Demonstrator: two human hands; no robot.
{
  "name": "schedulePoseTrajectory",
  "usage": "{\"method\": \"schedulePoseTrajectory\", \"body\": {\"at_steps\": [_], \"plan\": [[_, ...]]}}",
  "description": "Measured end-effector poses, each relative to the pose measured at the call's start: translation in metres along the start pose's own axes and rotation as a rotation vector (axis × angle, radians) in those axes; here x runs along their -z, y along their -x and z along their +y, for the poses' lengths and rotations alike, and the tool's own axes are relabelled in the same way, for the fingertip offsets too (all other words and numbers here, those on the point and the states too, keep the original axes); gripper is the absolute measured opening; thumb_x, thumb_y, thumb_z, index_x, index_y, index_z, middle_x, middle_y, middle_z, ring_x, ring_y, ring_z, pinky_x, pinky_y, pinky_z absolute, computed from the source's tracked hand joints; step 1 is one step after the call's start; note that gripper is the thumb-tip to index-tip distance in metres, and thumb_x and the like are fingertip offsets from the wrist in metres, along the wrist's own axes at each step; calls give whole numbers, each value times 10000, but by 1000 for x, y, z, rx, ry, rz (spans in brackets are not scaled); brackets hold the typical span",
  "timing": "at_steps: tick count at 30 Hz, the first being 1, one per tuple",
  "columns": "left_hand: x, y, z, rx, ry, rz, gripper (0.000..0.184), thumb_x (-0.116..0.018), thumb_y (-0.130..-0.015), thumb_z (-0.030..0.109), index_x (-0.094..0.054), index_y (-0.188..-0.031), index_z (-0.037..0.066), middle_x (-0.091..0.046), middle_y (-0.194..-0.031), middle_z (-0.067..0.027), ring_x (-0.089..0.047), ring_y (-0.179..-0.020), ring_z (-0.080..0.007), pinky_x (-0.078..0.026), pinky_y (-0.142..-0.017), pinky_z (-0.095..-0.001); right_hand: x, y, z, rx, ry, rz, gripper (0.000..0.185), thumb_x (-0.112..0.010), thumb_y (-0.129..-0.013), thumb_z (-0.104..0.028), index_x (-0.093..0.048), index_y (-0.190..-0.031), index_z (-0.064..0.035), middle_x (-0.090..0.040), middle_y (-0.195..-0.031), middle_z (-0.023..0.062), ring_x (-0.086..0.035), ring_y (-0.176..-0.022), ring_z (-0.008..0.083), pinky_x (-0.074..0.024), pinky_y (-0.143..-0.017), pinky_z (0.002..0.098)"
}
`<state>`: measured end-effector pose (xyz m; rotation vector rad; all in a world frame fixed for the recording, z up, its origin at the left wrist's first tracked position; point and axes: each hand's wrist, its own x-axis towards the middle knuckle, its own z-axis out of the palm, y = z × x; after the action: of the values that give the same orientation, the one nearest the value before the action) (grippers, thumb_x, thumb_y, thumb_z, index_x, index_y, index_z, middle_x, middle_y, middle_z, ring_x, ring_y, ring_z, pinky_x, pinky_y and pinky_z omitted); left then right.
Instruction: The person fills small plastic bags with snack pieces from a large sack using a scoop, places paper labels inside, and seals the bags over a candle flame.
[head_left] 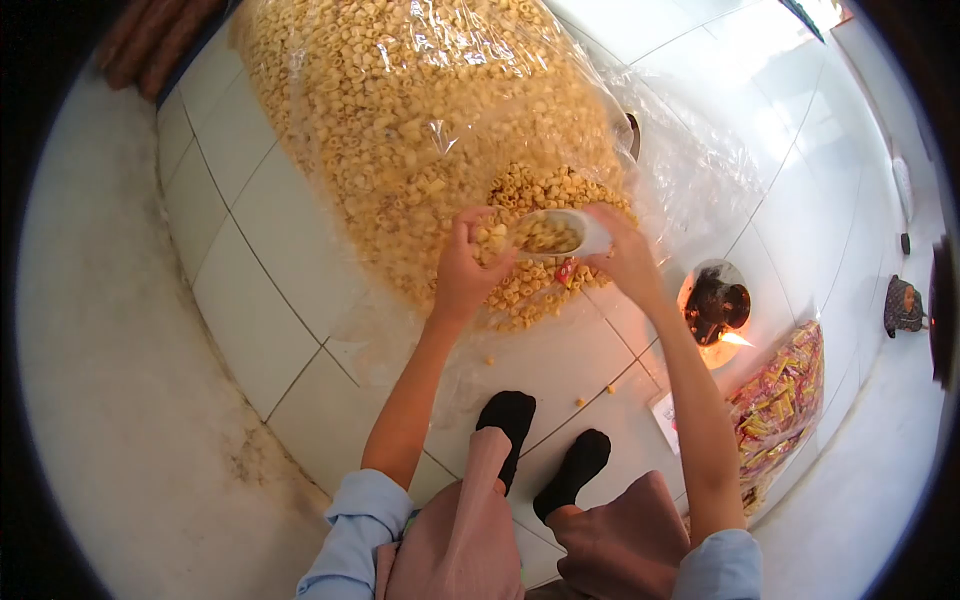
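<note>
"two bare hands sit nearest on my feed, mid-frame. what has each got?"

"the right hand [625, 258] has its fingers closed round the right side of a pale cup [597, 236], tilted, with curled snack pieces [546, 236] inside. the left hand [463, 270] is curled on something clear [492, 238] with more pieces in it, just beside the cup's mouth; i cannot tell whether that is a small bag."

"how would it handle?"

"light, i judge, the wall fairly stiff. i'd take it by the side, behind the rim. the pieces look dry and brittle, so a hard squeeze could crush them."

"and past the hands?"

"more loose pieces, centre of the frame, a small red packet [566, 271] among them. the big clear bag [400, 130] fills the upper middle; its film looks limp and slippery, so i'd gather a fold of it. right of centre i see a small flame [737, 340] by a dark round vessel [715, 300]; i'd keep thin plastic well apart from that."
</note>
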<state>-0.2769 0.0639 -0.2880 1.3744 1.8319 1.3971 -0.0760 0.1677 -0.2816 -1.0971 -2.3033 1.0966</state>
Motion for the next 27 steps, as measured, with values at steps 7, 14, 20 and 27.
{"method": "schedulePoseTrajectory", "body": {"at_steps": [7, 14, 20, 27], "plan": [[-17, -4, 3, 107, -43, -260, 540, -701, -708, 180, -393, -1143, 94, -516, -859, -70, -510, -711, -154, -435, -625, -260, 72, 1, -62, -13, 137, 114, 590, -681, -609, 10, -481, -1161, -54, -450, -1227, 104, -444, -1119, 264, -388, -932, 334], [-27, -5, -1, 67, -45, -280, 574, -705, -712, 169, -357, -1161, 89, -560, -865, -100, -585, -814, -181, -475, -669, -273, 75, 4, -98, 147, 418, 41, 536, -631, -641, 39, -473, -1144, -54, -446, -1193, 71, -426, -1126, 256, -404, -938, 336], [-30, -3, -1, 41, 70, -229, 576, -703, -660, 179, -398, -1137, 68, -557, -878, -134, -561, -808, -265, -450, -720, -341, 75, 5, -96, 167, 428, 95, 536, -627, -633, 51, -471, -1135, -50, -452, -1173, 54, -426, -1126, 241, -410, -936, 340], [-26, -3, -17, -51, 23, -415, 511, -555, -796, 118, -288, -1219, 12, -441, -1093, -140, -435, -1038, -192, -371, -901, -312, 73, 7, -99, 173, 456, 114, 576, -630, -627, 63, -466, -1163, -68, -448, -1196, 52, -425, -1129, 252, -401, -942, 349]]}}
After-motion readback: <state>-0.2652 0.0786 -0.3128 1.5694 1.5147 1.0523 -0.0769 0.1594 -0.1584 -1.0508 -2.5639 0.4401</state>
